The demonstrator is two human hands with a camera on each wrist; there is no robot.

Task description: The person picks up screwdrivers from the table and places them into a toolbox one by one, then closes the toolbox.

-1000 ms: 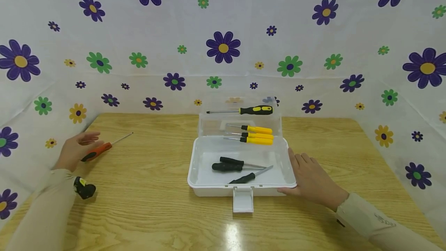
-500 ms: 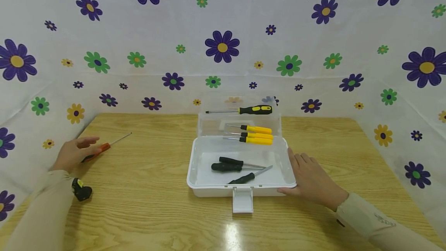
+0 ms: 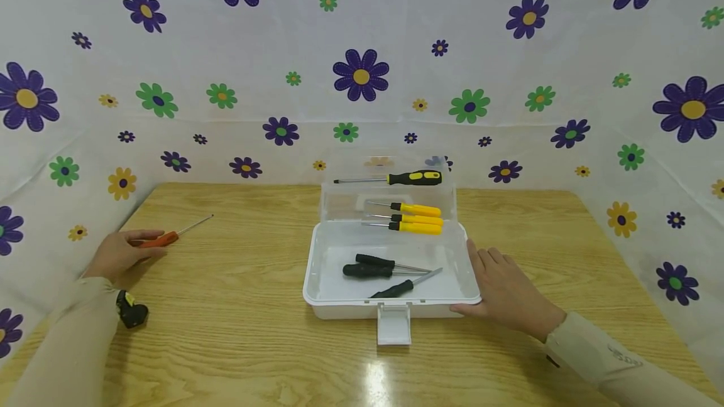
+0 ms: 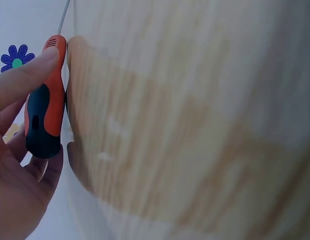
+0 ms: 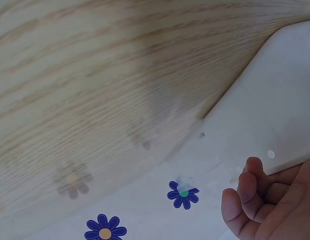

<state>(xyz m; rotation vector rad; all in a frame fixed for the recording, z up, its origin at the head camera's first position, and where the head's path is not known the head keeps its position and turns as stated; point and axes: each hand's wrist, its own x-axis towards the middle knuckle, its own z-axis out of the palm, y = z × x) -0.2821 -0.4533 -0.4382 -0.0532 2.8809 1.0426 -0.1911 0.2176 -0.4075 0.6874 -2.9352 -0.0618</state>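
Observation:
At the left, my left hand [image 3: 121,253] pinches the orange-and-black handle of a screwdriver [image 3: 164,240], its thin shaft pointing away to the right. The left wrist view shows the thumb on one side of the handle [image 4: 56,107] and the fingers behind it, close over the table. My right hand [image 3: 506,287] grips the right front corner of a white toolbox [image 3: 308,269], thumb along the front and fingers along the side. Several black-handled screwdrivers [image 3: 367,270] lie inside the box. In the right wrist view, the fingers [image 5: 247,192] bend beside the box wall [image 5: 284,95].
The clear lid [image 3: 334,203] stands raised behind the box. Three yellow-handled screwdrivers [image 3: 418,220] and a larger black-and-yellow screwdriver [image 3: 415,178] show at the lid. A white latch [image 3: 394,325] hangs at the front. Flowered cloth [image 3: 362,17] surrounds the wooden table [image 3: 254,357].
My left hand has lowered onto the orange screwdriver's handle and taken hold of it; the handle has shifted slightly. The right hand stays at the toolbox corner.

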